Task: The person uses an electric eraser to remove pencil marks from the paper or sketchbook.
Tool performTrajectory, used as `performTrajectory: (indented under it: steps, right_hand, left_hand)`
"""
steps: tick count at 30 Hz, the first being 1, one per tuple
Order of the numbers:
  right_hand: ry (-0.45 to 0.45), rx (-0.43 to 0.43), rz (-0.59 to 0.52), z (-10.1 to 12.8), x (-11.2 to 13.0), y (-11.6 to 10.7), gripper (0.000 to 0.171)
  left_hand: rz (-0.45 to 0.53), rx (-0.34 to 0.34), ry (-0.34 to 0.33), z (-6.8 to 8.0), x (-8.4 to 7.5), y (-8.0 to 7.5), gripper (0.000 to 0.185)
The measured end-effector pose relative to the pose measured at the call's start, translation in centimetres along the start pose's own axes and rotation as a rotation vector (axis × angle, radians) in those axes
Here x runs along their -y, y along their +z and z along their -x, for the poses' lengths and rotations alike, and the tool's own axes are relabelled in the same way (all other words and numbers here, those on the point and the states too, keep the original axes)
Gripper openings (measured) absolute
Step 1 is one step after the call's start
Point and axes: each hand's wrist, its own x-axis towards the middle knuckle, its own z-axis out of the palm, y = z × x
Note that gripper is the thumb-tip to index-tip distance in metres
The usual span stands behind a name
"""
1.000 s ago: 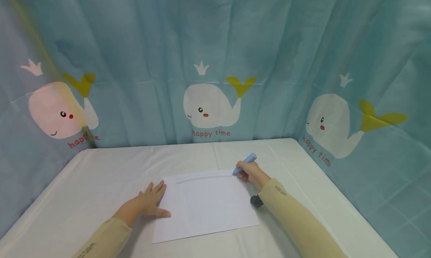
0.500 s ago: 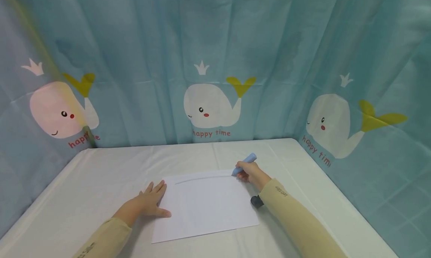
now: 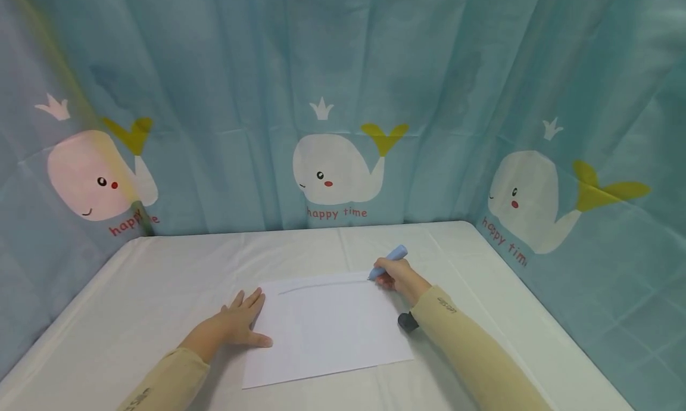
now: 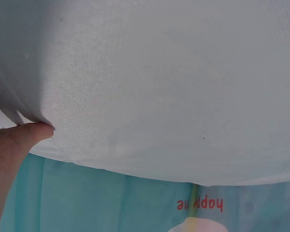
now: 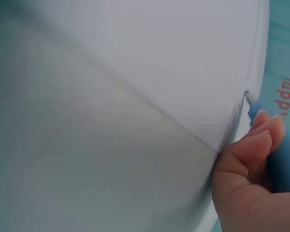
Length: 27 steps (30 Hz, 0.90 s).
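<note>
your right hand [image 3: 395, 275] grips the blue marker [image 3: 388, 262] at the sheet [image 3: 327, 333]'s far right corner, so press your flat, open left hand [image 3: 238, 321] firmly on its left edge.

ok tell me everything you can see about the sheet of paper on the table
The sheet of paper is plain white, thin and rectangular, lying flat and slightly skewed on the white table cover. One faint line runs along its far edge, ending at the tip of the blue marker that the right hand grips at the far right corner. The left hand lies flat, fingers straight, thumb on the paper's left edge. A small black object sits just off its right edge.
</note>
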Motion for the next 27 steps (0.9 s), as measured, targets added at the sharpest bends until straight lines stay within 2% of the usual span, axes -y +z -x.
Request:
performTrajectory:
  steps: [18, 27]
  right_hand:
    - [-0.002, 0.012, -0.013, 0.14, 0.08, 0.13, 0.02]
    - [-0.008, -0.026, -0.023, 0.09, 0.16, 0.47, 0.021]
  left_hand:
    - [-0.006, -0.007, -0.001, -0.19, 0.38, 0.22, 0.114]
    - [-0.005, -0.011, 0.012, -0.08, 0.41, 0.18, 0.115]
